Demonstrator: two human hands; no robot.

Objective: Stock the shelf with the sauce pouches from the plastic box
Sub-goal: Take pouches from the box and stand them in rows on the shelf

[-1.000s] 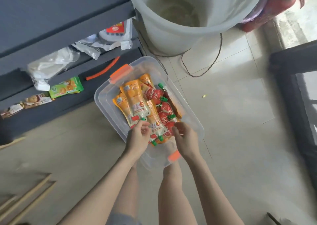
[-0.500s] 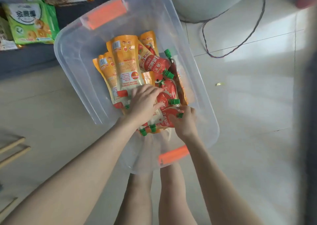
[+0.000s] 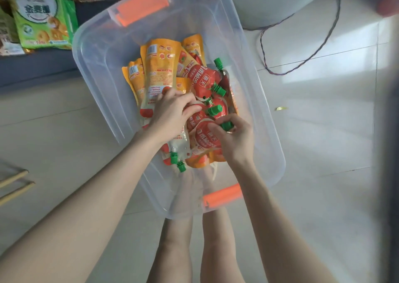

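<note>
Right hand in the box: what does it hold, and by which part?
The right hand holds a red soft plastic sauce pouch; its fingers pinch the green screw cap.

head view | looks steeply down (from above) | close over plastic box (image 3: pixel 254 71) | floor (image 3: pixel 323 153) around

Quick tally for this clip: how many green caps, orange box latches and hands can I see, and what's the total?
Visible green caps: 6
Bright orange latches on the plastic box: 2
Hands on the sauce pouches, left hand and right hand: 2
Total: 10
</note>
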